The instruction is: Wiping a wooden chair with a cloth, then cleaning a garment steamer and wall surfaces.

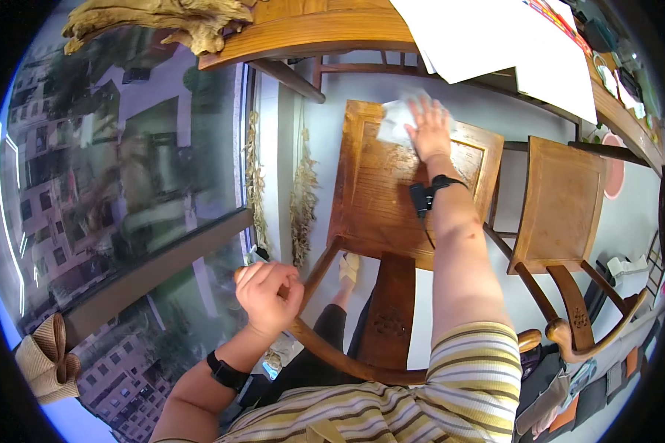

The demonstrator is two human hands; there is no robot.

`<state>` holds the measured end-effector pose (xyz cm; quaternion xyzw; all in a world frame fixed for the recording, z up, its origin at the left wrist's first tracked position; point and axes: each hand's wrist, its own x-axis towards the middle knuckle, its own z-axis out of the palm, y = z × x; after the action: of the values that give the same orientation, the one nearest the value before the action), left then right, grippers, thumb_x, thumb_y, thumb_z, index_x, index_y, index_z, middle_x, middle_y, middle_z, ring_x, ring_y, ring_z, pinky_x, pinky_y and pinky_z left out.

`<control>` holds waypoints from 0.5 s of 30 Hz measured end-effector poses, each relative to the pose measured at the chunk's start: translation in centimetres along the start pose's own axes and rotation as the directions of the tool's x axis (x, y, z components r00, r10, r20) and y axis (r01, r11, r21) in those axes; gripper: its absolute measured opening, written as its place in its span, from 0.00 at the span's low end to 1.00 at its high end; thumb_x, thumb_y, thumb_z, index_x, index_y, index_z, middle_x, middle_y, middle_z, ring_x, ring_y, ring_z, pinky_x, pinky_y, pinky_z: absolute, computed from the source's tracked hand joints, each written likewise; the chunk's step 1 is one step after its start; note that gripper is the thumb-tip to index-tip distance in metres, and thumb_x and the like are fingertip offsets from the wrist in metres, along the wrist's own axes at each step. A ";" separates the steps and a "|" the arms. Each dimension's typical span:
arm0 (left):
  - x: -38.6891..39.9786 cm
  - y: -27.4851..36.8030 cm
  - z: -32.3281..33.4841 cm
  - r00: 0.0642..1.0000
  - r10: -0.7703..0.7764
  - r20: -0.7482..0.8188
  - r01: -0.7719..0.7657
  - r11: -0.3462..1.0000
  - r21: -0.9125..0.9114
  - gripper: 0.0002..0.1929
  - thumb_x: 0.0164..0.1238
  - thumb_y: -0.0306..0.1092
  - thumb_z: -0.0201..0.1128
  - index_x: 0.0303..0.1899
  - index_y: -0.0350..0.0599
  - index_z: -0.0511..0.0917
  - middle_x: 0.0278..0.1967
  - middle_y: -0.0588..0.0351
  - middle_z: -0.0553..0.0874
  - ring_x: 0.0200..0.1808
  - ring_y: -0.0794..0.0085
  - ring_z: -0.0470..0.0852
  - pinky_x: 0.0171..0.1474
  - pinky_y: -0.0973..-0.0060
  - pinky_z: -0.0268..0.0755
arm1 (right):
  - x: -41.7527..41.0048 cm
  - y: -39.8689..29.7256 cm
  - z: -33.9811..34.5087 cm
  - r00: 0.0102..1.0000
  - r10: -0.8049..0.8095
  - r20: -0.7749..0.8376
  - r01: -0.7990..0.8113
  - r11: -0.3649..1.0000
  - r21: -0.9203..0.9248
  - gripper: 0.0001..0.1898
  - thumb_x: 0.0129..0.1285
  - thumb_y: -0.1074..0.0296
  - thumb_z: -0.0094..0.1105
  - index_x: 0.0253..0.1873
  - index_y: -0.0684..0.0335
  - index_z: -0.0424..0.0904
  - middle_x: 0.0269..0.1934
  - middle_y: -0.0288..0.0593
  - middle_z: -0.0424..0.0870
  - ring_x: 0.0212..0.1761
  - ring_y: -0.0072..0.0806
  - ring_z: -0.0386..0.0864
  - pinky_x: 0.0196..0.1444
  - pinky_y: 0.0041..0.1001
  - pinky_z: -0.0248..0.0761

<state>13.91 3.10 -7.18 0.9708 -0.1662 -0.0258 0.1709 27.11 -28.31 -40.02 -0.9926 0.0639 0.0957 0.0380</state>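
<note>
A wooden chair with a broad seat (382,194) stands before me, its carved back slat (388,310) and curved top rail nearest my body. My right hand (429,124) presses flat on a white cloth or wipe (396,124) over the seat's far part; the hand's outer edge is blurred. The seat looks shiny and wet near it. A black device on a band sits on my right wrist. At the lower left, my left hand (271,290) is curled around the end of the chair's curved rail (332,346), which its fingers partly hide.
A second wooden chair (559,205) stands at the right. Beyond the seat runs a wooden table (321,27) with driftwood (160,22) and white paper sheets (487,44). Left are a window (133,138) and hanging dried plants (305,199). My foot is under the chair.
</note>
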 end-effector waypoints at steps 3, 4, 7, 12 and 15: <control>-0.1 0.4 -0.1 1.000 -0.009 -0.002 0.009 1.000 0.026 0.05 0.43 0.24 0.63 0.24 0.48 0.80 0.19 0.61 0.76 0.24 0.64 0.75 0.34 0.68 0.64 | -2.9 6.1 0.5 0.961 0.276 0.021 -0.276 0.961 0.006 0.33 0.77 0.43 0.38 0.81 0.42 0.44 0.82 0.38 0.44 0.83 0.44 0.44 0.81 0.48 0.36; -0.4 0.1 -0.2 1.000 -0.015 0.011 0.014 0.999 0.040 0.05 0.44 0.26 0.64 0.24 0.50 0.80 0.19 0.63 0.76 0.25 0.65 0.76 0.34 0.68 0.63 | -4.5 7.5 0.7 0.943 0.333 -0.001 -0.333 0.943 0.000 0.33 0.77 0.43 0.37 0.82 0.43 0.44 0.82 0.38 0.43 0.83 0.44 0.42 0.82 0.47 0.34; -0.4 -0.1 0.0 1.000 -0.017 0.012 0.016 0.999 0.049 0.05 0.45 0.28 0.66 0.25 0.53 0.79 0.19 0.65 0.76 0.25 0.66 0.76 0.35 0.68 0.63 | -10.6 9.6 2.6 0.838 0.526 -0.144 -0.509 0.849 0.142 0.35 0.75 0.49 0.47 0.81 0.52 0.47 0.81 0.51 0.43 0.82 0.49 0.45 0.81 0.46 0.40; -0.3 0.3 -0.2 1.000 -0.012 -0.006 0.012 1.000 0.011 0.04 0.50 0.26 0.65 0.25 0.50 0.79 0.20 0.62 0.78 0.25 0.64 0.76 0.36 0.67 0.63 | -19.9 5.8 4.0 0.672 0.740 -0.035 -0.689 0.641 0.337 0.39 0.71 0.56 0.57 0.80 0.57 0.47 0.70 0.61 0.61 0.67 0.55 0.66 0.69 0.48 0.61; -0.4 0.0 -0.2 0.999 0.025 -0.023 -0.025 1.000 -0.010 0.04 0.51 0.27 0.65 0.26 0.51 0.79 0.20 0.62 0.78 0.26 0.64 0.76 0.36 0.67 0.62 | -25.0 3.0 4.8 0.559 0.828 0.051 -0.820 0.542 0.183 0.42 0.70 0.53 0.58 0.81 0.55 0.44 0.59 0.56 0.69 0.58 0.52 0.72 0.61 0.47 0.66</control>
<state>13.60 3.32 -7.02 0.9680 -0.1763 -0.0137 0.1782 1.44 -27.86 -40.06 -0.8399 0.5316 0.0752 0.0798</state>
